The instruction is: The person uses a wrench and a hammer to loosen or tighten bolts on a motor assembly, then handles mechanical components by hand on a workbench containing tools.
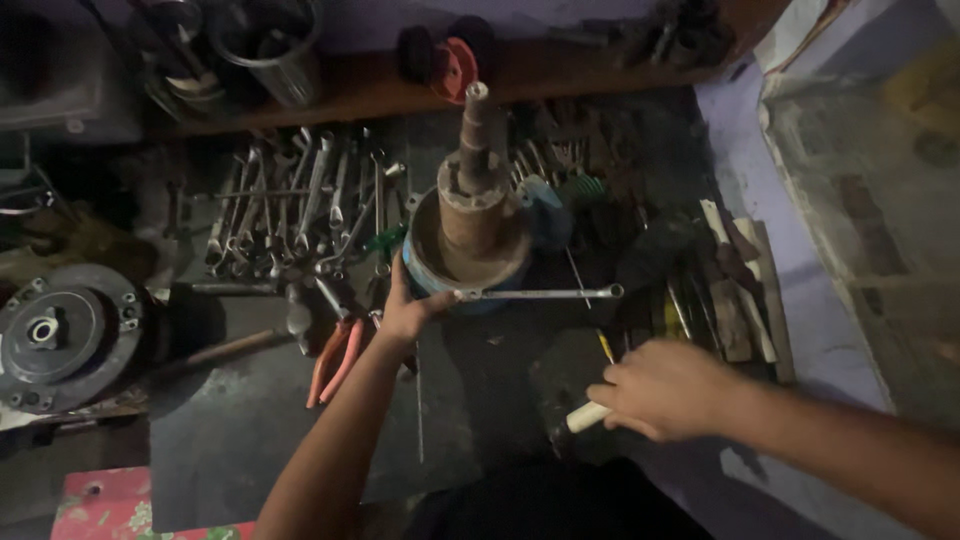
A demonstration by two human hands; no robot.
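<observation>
Left grip closed on ring spanner at hub assembly; right grip clasping pale-handled tool; seating tool beside spanner likely next.

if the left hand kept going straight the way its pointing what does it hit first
Probably the round metal part standing on the bench: the left hand points up at its lower rim and already looks to touch it, by the spanner. Depth is unclear.
</observation>
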